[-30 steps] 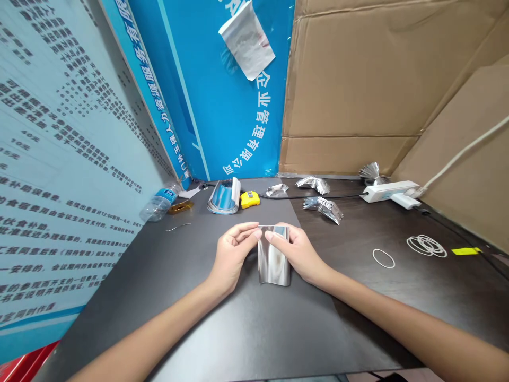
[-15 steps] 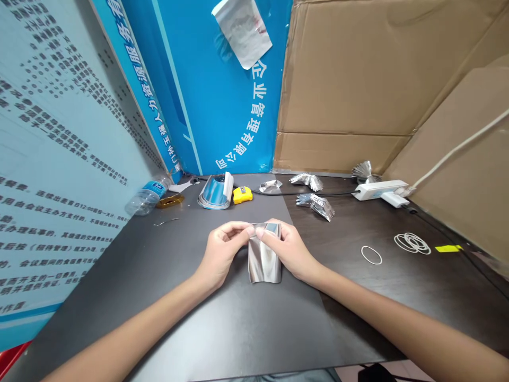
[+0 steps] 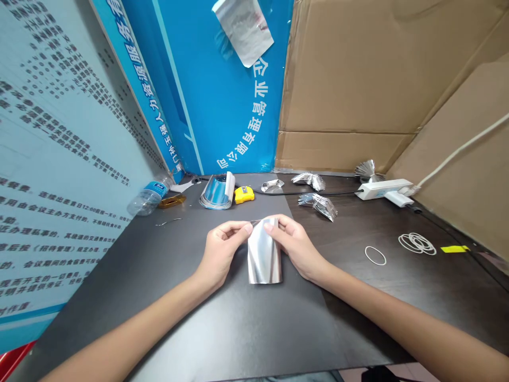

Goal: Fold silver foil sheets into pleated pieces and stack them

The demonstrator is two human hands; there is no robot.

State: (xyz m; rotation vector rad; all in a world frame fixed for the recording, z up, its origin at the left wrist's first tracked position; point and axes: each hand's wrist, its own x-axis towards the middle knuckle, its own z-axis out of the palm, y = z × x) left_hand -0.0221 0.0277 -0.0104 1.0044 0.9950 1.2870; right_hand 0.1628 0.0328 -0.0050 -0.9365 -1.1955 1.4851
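Observation:
A shiny silver foil piece [image 3: 264, 257] hangs between my hands over the middle of the table, its lower edge curved. My left hand [image 3: 222, 249] pinches its upper left corner between thumb and fingers. On the upper right, my right hand [image 3: 292, 241] grips the foil, thumb on the front face and fingers behind it. Beyond my hands lie a yellow tape measure [image 3: 244, 194] and a curled stack of blue and silver sheets [image 3: 217, 192]. Bundles of folded silver strips [image 3: 318, 205] rest farther right.
A plastic bottle [image 3: 149, 197] lies at the back left beside a roll of brown tape [image 3: 172, 201]. A white power strip [image 3: 384, 189] with cables is at the back right. White rings [image 3: 417, 243] and a yellow strip [image 3: 455, 249] lie on the right.
The foil's upper part, earlier folded with a bluish patch showing, now shows a smooth silver face. My right thumb has shifted slightly right and up; my left hand has hardly moved.

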